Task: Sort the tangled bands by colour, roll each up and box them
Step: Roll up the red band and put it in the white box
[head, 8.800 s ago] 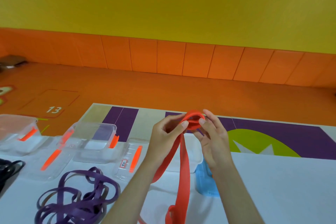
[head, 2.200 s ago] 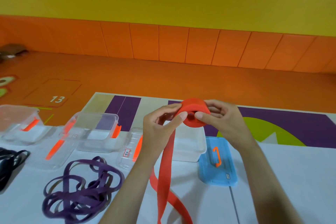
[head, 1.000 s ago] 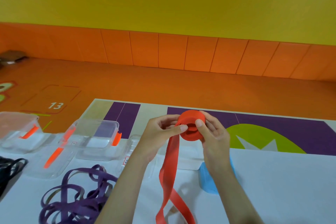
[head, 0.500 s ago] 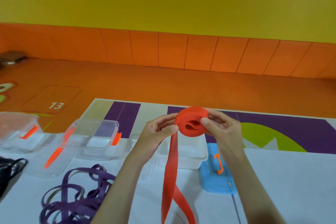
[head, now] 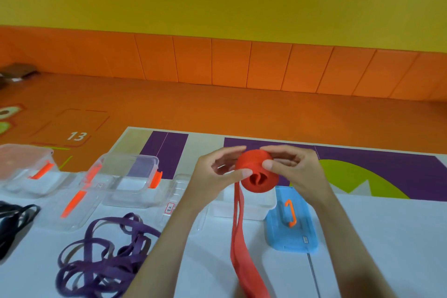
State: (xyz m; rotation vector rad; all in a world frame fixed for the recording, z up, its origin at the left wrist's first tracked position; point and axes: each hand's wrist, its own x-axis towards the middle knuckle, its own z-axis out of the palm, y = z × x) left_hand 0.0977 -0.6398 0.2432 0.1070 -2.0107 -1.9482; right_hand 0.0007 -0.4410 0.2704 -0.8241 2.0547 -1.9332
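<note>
Above the table, both hands pinch the red band.

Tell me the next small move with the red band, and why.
Probably turn the red roll to wind in more band. The left hand and the right hand both pinch it, yet a long tail hangs loose below. That slack should be taken up before the roll goes into the box just behind, whose blue lid lies beside it.
</note>
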